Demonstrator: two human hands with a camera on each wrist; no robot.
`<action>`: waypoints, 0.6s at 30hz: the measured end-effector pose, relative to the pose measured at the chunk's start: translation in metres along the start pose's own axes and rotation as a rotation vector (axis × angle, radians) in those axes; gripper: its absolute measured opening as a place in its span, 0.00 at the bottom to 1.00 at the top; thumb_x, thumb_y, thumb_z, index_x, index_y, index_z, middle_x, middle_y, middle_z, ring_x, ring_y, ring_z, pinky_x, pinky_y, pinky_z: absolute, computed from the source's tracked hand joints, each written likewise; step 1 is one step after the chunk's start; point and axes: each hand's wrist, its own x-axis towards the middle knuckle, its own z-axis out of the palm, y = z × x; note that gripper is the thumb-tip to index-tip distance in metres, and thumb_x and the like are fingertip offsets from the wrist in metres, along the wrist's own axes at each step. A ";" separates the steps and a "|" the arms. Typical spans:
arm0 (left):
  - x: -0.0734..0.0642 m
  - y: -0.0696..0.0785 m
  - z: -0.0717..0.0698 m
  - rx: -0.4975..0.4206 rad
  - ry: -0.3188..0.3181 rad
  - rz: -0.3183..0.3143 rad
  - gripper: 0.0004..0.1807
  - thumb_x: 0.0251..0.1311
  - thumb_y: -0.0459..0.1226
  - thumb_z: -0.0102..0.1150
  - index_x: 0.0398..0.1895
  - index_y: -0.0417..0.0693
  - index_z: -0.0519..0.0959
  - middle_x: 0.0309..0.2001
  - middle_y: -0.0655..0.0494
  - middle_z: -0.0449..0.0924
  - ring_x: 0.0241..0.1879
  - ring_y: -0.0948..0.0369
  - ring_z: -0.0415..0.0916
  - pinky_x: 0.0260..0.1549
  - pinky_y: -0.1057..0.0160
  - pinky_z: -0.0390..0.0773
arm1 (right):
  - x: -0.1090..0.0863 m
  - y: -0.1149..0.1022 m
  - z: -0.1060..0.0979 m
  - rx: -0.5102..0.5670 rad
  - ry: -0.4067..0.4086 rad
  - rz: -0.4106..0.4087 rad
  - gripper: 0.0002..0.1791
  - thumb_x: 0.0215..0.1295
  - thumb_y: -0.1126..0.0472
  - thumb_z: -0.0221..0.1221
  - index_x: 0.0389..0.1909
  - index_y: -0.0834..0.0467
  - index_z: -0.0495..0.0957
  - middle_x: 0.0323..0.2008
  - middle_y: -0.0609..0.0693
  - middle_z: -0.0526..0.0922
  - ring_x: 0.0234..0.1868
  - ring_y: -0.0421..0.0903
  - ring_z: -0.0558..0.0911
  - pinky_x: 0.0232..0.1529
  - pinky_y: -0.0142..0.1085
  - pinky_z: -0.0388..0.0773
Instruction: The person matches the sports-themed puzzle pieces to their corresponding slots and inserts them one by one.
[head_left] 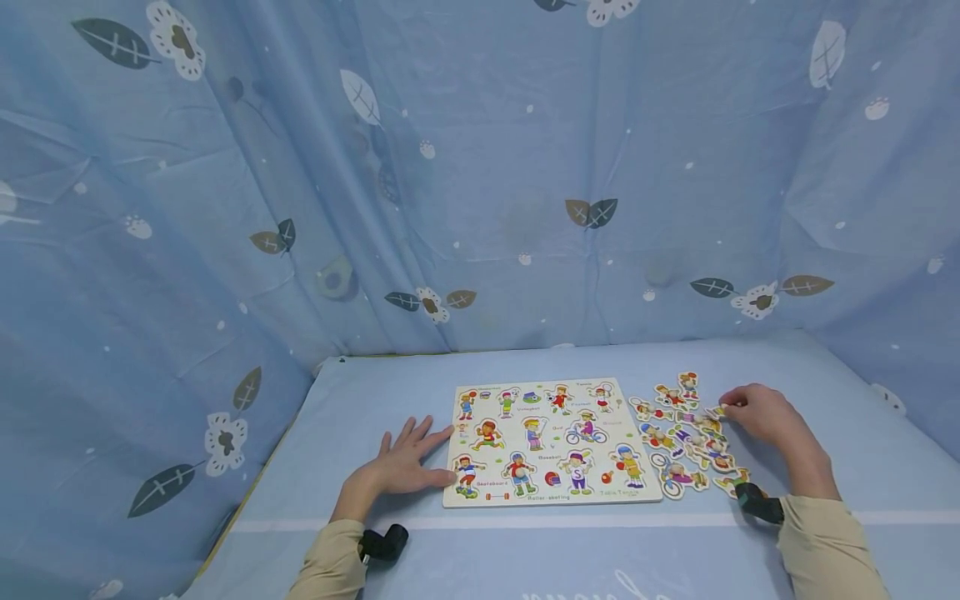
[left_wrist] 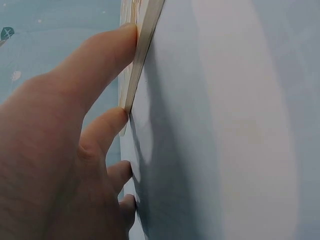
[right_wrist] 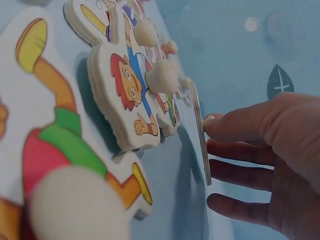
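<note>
A wooden puzzle board [head_left: 491,465] printed with children playing sports lies flat on the table. At its left edge rests my left hand [head_left: 401,467], fingers spread; in the left wrist view the thumb and index fingertip [left_wrist: 119,116] touch the board's side. My right hand [head_left: 763,414] is at the far side of the loose pieces on the right. It pinches a puzzle piece [right_wrist: 202,142] by its small knob, and the piece stands edge-on in the right wrist view, its picture hidden. Close by is a knobbed piece with a red-haired figure [right_wrist: 127,82].
Several loose puzzle pieces [head_left: 678,479] with knobs lie in a heap right of the board, some overlapping. A light blue cloth [head_left: 450,550] with a white stripe covers the table. Blue curtains [head_left: 487,208] with leaf prints hang behind and at the sides.
</note>
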 end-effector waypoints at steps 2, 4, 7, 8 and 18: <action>0.000 0.000 0.000 -0.001 0.002 0.001 0.48 0.54 0.66 0.60 0.76 0.63 0.60 0.79 0.46 0.46 0.78 0.41 0.35 0.70 0.31 0.34 | 0.000 0.000 0.000 0.001 -0.001 -0.008 0.18 0.68 0.66 0.55 0.50 0.77 0.75 0.45 0.72 0.77 0.46 0.64 0.76 0.48 0.59 0.75; 0.000 0.000 0.000 -0.003 0.003 0.001 0.48 0.53 0.66 0.61 0.76 0.63 0.60 0.79 0.46 0.46 0.78 0.41 0.35 0.70 0.31 0.35 | 0.000 -0.001 0.000 0.001 0.000 -0.016 0.18 0.68 0.66 0.55 0.51 0.76 0.75 0.46 0.72 0.77 0.47 0.65 0.76 0.48 0.59 0.75; 0.001 0.001 0.000 -0.006 -0.002 -0.001 0.48 0.53 0.66 0.60 0.76 0.63 0.60 0.79 0.46 0.46 0.78 0.42 0.34 0.70 0.31 0.34 | -0.001 -0.002 -0.001 0.008 0.002 -0.022 0.18 0.68 0.66 0.55 0.51 0.76 0.75 0.46 0.72 0.77 0.47 0.66 0.75 0.48 0.59 0.74; 0.001 0.001 -0.001 -0.007 -0.004 -0.002 0.48 0.53 0.66 0.60 0.76 0.64 0.60 0.79 0.47 0.46 0.78 0.42 0.34 0.70 0.31 0.34 | -0.001 -0.003 -0.001 0.010 0.004 -0.025 0.18 0.68 0.65 0.55 0.51 0.76 0.75 0.46 0.72 0.77 0.48 0.66 0.75 0.48 0.59 0.74; 0.000 0.001 0.000 0.002 -0.001 0.008 0.48 0.54 0.66 0.60 0.76 0.62 0.60 0.79 0.46 0.46 0.78 0.42 0.35 0.70 0.31 0.35 | -0.002 -0.008 0.000 0.021 0.060 -0.081 0.17 0.70 0.65 0.55 0.51 0.75 0.77 0.48 0.72 0.76 0.48 0.66 0.74 0.49 0.61 0.74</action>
